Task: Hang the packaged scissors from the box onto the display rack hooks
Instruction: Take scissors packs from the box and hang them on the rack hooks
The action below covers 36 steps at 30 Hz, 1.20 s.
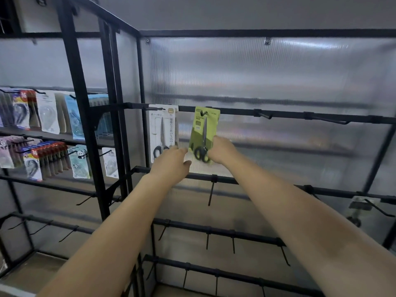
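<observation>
A green scissors pack [203, 133] with black handles hangs on a hook [203, 113] of the black display rack's upper bar [278, 114]. My right hand [220, 150] grips the pack's lower right edge. My left hand [173, 162] is just left of the pack's lower corner, fingers loosely bent, and whether it touches the pack is unclear. A white scissors pack [164, 129] hangs on the neighbouring hook to the left, partly hidden by my left hand. The box is out of view.
Bare hooks [264, 115] stick out along the upper bar to the right and on the lower bars [211, 192]. The rack section on the left holds several hanging packs [48, 112]. A translucent ribbed panel [278, 78] backs the rack.
</observation>
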Tool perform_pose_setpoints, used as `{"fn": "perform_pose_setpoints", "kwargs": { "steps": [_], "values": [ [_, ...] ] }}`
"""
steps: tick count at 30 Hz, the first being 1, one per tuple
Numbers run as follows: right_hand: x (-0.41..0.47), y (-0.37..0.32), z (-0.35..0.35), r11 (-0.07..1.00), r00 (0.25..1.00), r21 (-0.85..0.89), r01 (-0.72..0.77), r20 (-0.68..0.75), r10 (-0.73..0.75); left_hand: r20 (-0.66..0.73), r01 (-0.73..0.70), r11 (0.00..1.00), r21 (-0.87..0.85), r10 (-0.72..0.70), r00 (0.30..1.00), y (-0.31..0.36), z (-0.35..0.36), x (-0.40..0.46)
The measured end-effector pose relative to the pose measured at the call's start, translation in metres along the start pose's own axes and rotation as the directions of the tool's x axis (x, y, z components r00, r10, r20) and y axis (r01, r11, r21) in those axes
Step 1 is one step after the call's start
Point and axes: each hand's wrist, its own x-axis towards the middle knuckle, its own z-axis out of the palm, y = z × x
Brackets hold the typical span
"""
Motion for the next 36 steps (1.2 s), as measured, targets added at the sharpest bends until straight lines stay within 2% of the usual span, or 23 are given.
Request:
{"fn": "perform_pose_setpoints", "kwargs": {
  "steps": [3,7,13,18,22,26,31,36],
  "values": [
    [-0.016,0.006,0.007,0.992,0.991,-0.076,0.101,-0.077,-0.107,-0.045,-0.011,1.0,-0.03,0.009,0.999,-0.001,0.005,-0.01],
    [-0.049,0.021,0.019,0.971,0.984,-0.164,0.174,-0.004,-0.177,-0.026,-0.033,0.994,-0.1,0.031,0.999,-0.002,0.027,-0.032],
    [-0.093,0.057,0.047,0.986,0.984,-0.138,0.089,0.163,-0.066,0.109,-0.002,0.989,-0.145,0.018,0.994,0.004,0.077,-0.059],
    [-0.132,0.101,0.084,0.984,0.933,-0.172,0.053,0.359,0.012,0.247,0.071,0.978,-0.198,-0.021,0.969,0.006,0.13,-0.104],
    [-0.163,0.142,0.108,0.98,0.884,-0.194,0.045,0.464,0.051,0.423,0.171,0.97,-0.175,-0.083,0.902,0.008,0.167,-0.142],
    [-0.212,0.184,0.128,0.99,0.819,-0.137,-0.036,0.564,0.108,0.484,0.21,0.962,-0.175,-0.102,0.869,0.021,0.21,-0.188],
    [-0.29,0.252,0.161,0.978,0.749,-0.16,-0.137,0.629,0.208,0.66,0.254,0.96,-0.116,-0.116,0.742,0.031,0.265,-0.272],
    [-0.357,0.32,0.233,0.949,0.675,-0.185,-0.255,0.668,0.312,0.702,0.346,0.937,-0.051,-0.212,0.68,0.018,0.33,-0.339]
  ]
}}
